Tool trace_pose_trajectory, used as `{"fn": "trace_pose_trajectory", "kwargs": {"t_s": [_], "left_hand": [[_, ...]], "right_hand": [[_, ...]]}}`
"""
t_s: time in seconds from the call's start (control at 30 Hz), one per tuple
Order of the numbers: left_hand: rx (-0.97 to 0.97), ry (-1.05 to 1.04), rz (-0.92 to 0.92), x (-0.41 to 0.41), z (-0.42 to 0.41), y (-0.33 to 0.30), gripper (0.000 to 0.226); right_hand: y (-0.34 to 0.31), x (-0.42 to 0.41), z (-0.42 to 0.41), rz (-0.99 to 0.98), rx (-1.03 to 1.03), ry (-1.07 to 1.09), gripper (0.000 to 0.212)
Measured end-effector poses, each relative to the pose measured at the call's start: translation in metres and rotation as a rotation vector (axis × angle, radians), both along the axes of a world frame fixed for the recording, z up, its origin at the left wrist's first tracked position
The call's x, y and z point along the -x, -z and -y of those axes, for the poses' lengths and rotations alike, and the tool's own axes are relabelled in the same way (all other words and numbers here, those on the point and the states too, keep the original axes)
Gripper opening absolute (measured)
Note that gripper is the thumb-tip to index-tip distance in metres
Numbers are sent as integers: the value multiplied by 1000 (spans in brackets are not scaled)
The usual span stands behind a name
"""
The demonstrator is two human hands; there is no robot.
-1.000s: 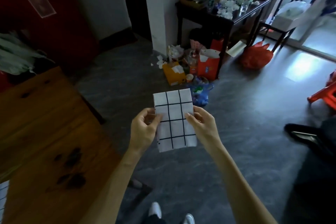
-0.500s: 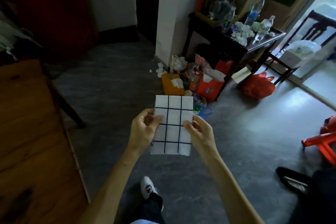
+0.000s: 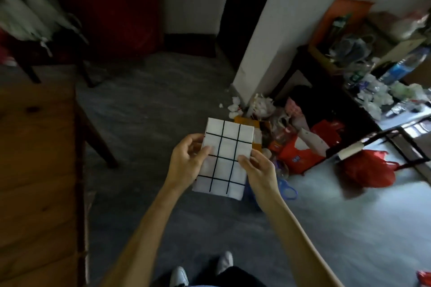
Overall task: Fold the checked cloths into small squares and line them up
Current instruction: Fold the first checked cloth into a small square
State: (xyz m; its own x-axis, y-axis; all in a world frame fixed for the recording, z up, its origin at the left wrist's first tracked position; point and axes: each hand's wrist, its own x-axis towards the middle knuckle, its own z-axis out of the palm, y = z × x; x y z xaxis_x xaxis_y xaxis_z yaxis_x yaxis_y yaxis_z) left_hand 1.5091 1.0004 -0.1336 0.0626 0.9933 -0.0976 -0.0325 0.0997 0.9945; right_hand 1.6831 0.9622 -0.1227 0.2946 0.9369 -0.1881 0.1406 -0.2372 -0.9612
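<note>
1. Left hand (image 3: 186, 158) pinches the left edge of the cloth (image 3: 224, 158), thumb on the front face, fingers curled behind. Right hand (image 3: 258, 170) grips the right edge the same way, thumb over the front.
2. Cloth is held in the air between both hands, in front of the body, over the floor (image 3: 144, 112). It is a tall rectangle, three checks wide, about four high, so not square.
3. Change over the last second: the grip and the cloth's shape are the same; the background has swung, so the person seems to be turning. The table (image 3: 35, 170) now lies well left of the hands and nearer the frame edge.
4. Judgement: one more fold, top to bottom, looks needed before this piece counts as a small square. No row of finished cloths is in view.
5. Beyond the right hand: red bags (image 3: 363, 170) and litter against the wall. Shoes (image 3: 179, 275) below the hands.
</note>
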Motion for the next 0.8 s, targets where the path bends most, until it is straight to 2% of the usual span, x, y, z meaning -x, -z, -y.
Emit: {"fn": "trace_pose_trajectory", "kwargs": {"t_s": [0.37, 0.6, 0.8], "left_hand": [[61, -369, -260, 75, -185, 26, 26], [57, -577, -407, 113, -322, -6, 31], [38, -716, -425, 160, -399, -9, 26]], "right_hand": [[43, 76, -249, -53, 84, -327, 15], [11, 122, -426, -72, 32, -596, 18], [5, 184, -533, -95, 3, -764, 28]]}}
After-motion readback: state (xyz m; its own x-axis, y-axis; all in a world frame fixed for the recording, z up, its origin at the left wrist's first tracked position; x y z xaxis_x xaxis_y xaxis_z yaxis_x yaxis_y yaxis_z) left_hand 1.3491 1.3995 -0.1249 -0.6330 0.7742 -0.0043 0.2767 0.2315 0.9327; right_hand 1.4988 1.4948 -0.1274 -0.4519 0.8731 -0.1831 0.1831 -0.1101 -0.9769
